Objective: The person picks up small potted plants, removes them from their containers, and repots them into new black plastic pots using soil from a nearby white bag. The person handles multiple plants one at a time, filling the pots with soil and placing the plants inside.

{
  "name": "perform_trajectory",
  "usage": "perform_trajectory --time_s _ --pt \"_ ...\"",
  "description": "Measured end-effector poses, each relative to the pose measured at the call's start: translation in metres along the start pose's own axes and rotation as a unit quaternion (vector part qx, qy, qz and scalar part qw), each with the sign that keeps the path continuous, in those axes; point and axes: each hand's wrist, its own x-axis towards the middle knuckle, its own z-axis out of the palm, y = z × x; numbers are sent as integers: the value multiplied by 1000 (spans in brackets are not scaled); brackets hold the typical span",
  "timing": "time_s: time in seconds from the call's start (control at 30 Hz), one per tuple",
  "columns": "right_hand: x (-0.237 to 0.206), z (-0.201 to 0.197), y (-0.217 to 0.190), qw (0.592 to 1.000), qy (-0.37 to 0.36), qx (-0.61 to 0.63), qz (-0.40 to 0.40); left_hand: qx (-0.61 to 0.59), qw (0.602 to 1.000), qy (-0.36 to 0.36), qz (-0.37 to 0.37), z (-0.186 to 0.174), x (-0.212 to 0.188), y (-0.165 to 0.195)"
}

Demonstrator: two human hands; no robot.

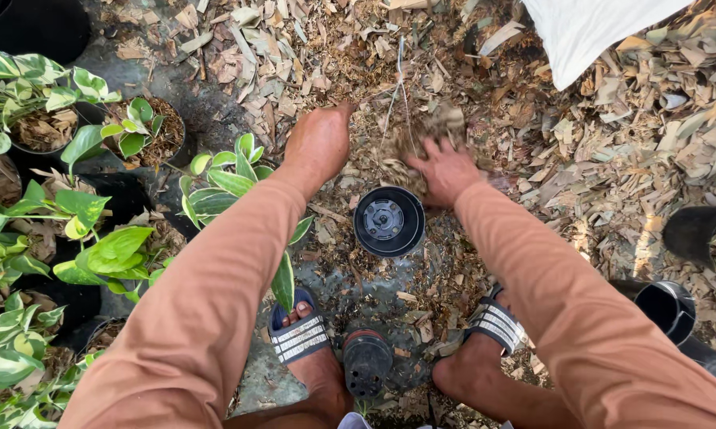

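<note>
The right hand is clutching a blurred clump of dry brown leaf litter; the empty round black plastic pot is sitting just below its fingers. The left hand is digging in, fingers hidden, grip unclear. Loosely held crumbs could scatter outside the rim.

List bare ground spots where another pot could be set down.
Free: dark ground between the empty black pot and the sandalled feet, and the strip right of it toward the stacked pots. Crowded: potted plants on the left; loose dry leaf mulch under both hands.
</note>
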Motion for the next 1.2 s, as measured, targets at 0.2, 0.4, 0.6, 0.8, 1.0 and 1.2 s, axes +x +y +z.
perform_trajectory --time_s 0.2,0.4,0.6,0.8,1.0,1.2 --pt "-44 46 35 980 17 172 101 -24 999 12 -27 -3 -7 5" --pt "-106 40 55 711 17 626 319 -45 999 9 -20 -8 -14 17" --pt "-91 55 11 516 -81 852 -14 17 998 -56 -37 -17 -17 25" --pt "-107 20 -36 631 3 774 50 34 997 -56 -27 -17 -18 22" --pt "-142 11 -74 919 172 350 -51 34 999 -36 -6 -12 -21 12" --pt "-90 43 -105 996 -23 -55 -63 29 998 -46 -8 -18 -31 19"
